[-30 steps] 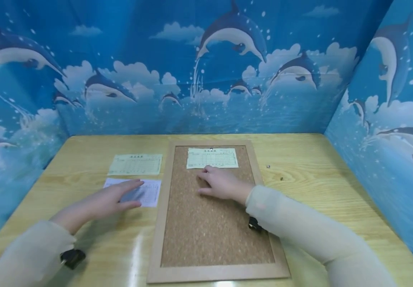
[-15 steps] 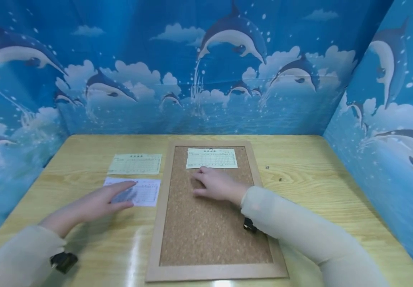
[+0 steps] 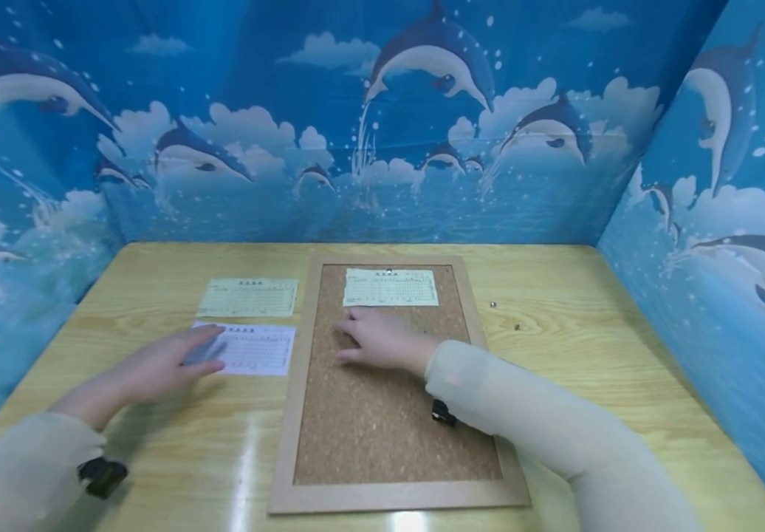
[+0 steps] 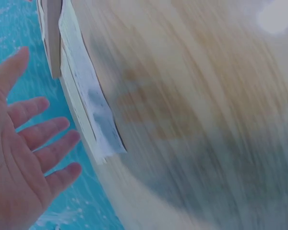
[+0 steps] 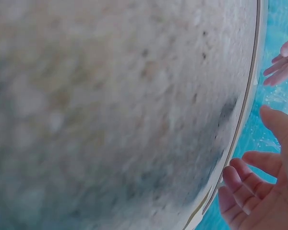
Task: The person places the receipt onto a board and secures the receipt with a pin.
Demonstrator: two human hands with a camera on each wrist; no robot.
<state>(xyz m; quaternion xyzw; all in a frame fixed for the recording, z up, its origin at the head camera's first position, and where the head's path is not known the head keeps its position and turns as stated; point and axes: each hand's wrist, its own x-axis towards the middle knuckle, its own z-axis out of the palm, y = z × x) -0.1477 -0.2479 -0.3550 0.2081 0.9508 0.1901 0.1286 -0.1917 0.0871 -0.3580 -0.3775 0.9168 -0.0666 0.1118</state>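
Note:
My left hand [image 3: 150, 369] hovers over the left end of a pale lilac printed slip [image 3: 259, 350] on the table, fingers loosely extended and nothing held. In the left wrist view, its fingers [image 4: 45, 136] are spread apart. A green printed slip [image 3: 249, 298] lies just behind the lilac one. My right hand [image 3: 385, 340] is over the upper part of a wood-framed cork board [image 3: 399, 451], its fingers loosely bent and holding nothing. Close beyond those fingertips, another green slip [image 3: 390, 288] hangs at the board's top, with a small shiny pushpin [image 3: 389, 271] at its upper edge.
Two small pins [image 3: 493, 304] lie on the wooden table [image 3: 568, 281] to the right of the board. Blue dolphin-print curtains [image 3: 382, 199] enclose the back and sides. Black wrist devices [image 3: 102, 476] sit below both sleeves.
Both hands have drifted left. The left hand now covers less of the lilac slip, and the right hand has slid left over the cork. The slips have stayed in place.

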